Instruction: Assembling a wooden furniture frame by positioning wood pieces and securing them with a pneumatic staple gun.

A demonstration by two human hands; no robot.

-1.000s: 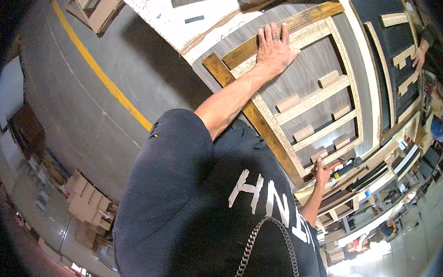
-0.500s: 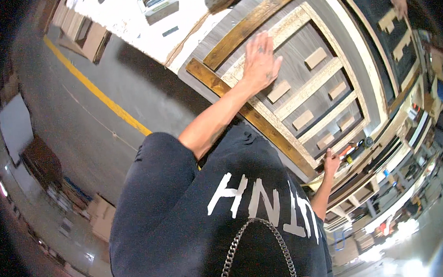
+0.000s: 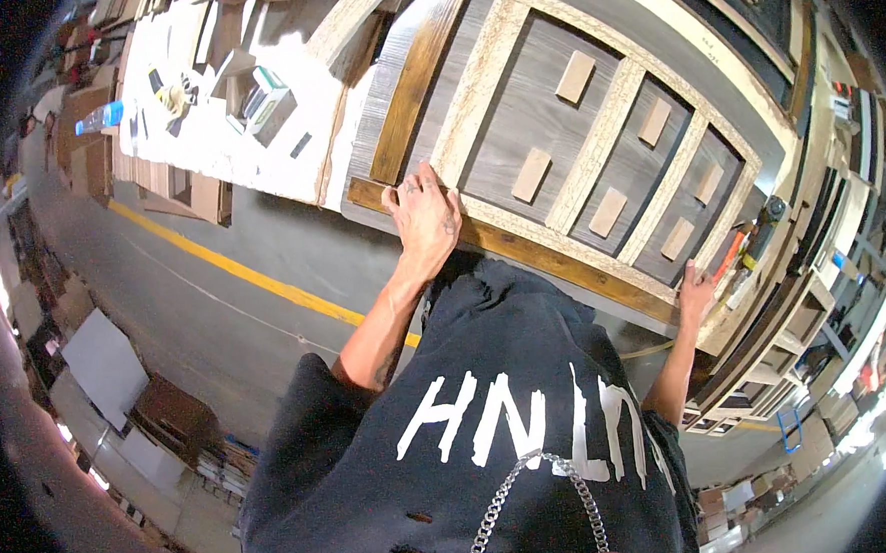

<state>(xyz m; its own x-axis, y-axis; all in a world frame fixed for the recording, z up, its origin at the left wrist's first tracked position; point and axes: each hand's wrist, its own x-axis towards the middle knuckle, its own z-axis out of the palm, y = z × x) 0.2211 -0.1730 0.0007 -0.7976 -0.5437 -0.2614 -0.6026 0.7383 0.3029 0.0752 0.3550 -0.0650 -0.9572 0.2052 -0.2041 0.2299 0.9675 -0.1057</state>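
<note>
A pale chipboard frame (image 3: 597,163) with crossbars lies on a grey wood-grain panel (image 3: 512,68). My left hand (image 3: 428,222) bends its fingers over the frame's near left corner, beside the ends of two brown wooden strips, one along the near edge (image 3: 552,256) and one along the left side (image 3: 423,77). My right hand (image 3: 696,293) grips the frame's near right corner, fingertips partly hidden. Small wooden blocks (image 3: 575,77) lie in pairs inside the frame's openings.
An orange-handled tool (image 3: 730,253) lies beyond my right hand. On the white-topped surface at left are an open box (image 3: 271,100) and a roll of tape (image 3: 175,95); a water bottle (image 3: 100,118) lies at its far edge. A yellow line (image 3: 232,267) crosses the floor.
My left hand has drawn back from lying flat across the frame to its near left corner, fingers now bent. My right hand stays at the near right corner. The view has turned.
</note>
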